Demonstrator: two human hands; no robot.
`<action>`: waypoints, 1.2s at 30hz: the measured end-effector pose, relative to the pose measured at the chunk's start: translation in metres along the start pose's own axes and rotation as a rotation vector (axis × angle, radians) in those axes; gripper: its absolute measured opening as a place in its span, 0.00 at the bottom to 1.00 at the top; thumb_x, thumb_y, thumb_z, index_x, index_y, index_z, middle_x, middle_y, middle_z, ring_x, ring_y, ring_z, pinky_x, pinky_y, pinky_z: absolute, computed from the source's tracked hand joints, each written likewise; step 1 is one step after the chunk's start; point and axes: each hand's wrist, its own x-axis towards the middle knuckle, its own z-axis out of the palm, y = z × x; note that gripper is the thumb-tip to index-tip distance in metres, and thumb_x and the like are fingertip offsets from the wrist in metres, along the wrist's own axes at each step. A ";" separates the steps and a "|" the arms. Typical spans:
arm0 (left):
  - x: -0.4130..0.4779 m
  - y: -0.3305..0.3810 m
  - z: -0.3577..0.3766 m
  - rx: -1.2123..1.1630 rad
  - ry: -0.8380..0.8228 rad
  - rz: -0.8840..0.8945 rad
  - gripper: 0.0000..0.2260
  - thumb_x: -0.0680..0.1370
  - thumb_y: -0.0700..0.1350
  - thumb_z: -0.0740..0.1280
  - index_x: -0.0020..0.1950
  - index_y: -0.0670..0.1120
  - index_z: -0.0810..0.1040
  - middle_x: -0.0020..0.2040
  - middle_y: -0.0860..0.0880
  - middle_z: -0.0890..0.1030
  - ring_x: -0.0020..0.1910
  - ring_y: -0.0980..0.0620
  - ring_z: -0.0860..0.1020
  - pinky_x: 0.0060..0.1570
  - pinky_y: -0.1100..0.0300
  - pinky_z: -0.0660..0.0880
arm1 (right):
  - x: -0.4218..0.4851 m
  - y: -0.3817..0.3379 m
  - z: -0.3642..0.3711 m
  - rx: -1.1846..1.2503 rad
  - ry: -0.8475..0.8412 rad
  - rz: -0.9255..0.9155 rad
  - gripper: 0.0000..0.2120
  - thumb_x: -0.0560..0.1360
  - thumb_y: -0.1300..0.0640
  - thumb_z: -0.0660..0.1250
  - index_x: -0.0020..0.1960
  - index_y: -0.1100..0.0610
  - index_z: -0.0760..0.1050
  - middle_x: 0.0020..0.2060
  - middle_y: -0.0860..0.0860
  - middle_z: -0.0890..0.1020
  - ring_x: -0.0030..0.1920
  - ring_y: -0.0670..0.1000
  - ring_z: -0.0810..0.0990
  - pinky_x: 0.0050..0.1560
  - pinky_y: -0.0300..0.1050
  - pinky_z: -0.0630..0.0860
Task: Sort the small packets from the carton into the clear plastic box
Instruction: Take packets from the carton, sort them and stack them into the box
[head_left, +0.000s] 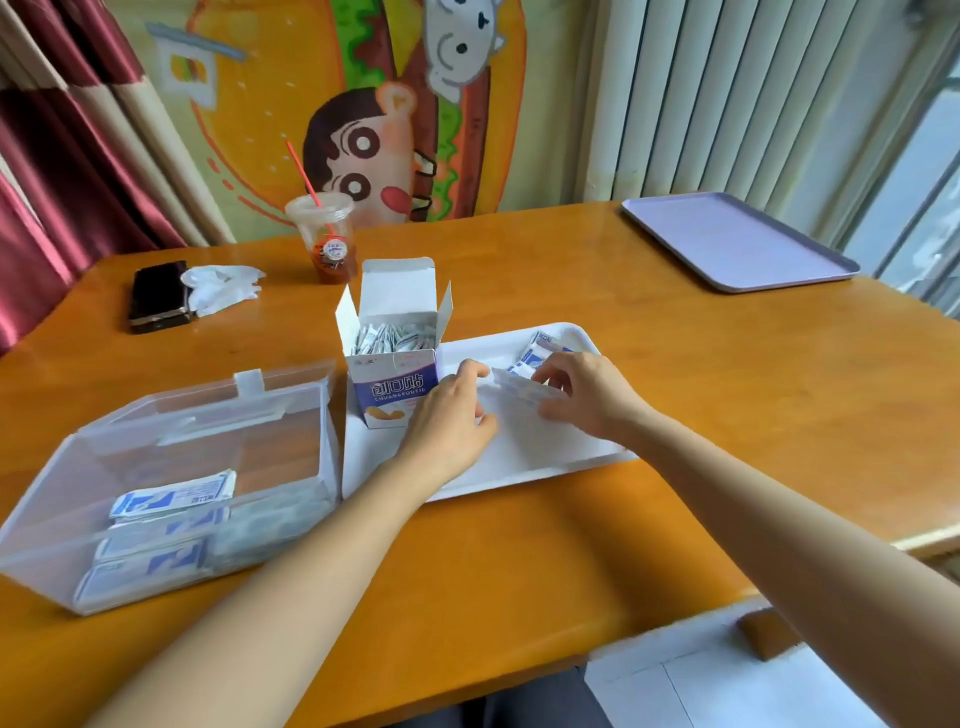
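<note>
Packets (522, 388) pinched between left hand (452, 415) and right hand (587, 397), beside carton (395, 384) printed "创口贴".

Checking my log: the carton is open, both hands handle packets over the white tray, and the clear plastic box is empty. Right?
No: the head view shows several packets in the clear plastic box. The carton is open, and left hand and right hand handle packets over the white tray.

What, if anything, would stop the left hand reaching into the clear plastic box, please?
Probably nothing, so yes: the clear plastic box sits open left of the left hand, the way free. That hand pinches a packet with the right hand.
</note>
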 end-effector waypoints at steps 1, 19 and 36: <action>0.001 0.000 0.000 -0.012 0.006 0.001 0.20 0.77 0.42 0.64 0.69 0.47 0.66 0.48 0.49 0.79 0.49 0.47 0.78 0.49 0.55 0.70 | 0.000 0.001 -0.001 0.017 -0.013 -0.010 0.08 0.68 0.62 0.72 0.46 0.55 0.79 0.32 0.43 0.74 0.32 0.44 0.70 0.32 0.32 0.65; 0.012 -0.006 0.014 -0.568 -0.087 -0.252 0.07 0.78 0.43 0.67 0.53 0.46 0.82 0.38 0.50 0.77 0.30 0.54 0.73 0.29 0.64 0.67 | -0.007 0.016 -0.010 0.177 0.122 -0.198 0.10 0.67 0.64 0.76 0.45 0.53 0.84 0.35 0.41 0.77 0.32 0.42 0.73 0.35 0.29 0.67; 0.008 -0.001 0.015 -0.463 -0.013 -0.211 0.09 0.81 0.41 0.57 0.51 0.47 0.77 0.30 0.50 0.76 0.22 0.57 0.71 0.21 0.67 0.65 | -0.011 0.011 -0.022 0.366 -0.126 0.027 0.08 0.71 0.63 0.71 0.49 0.55 0.82 0.31 0.47 0.75 0.31 0.43 0.69 0.34 0.34 0.66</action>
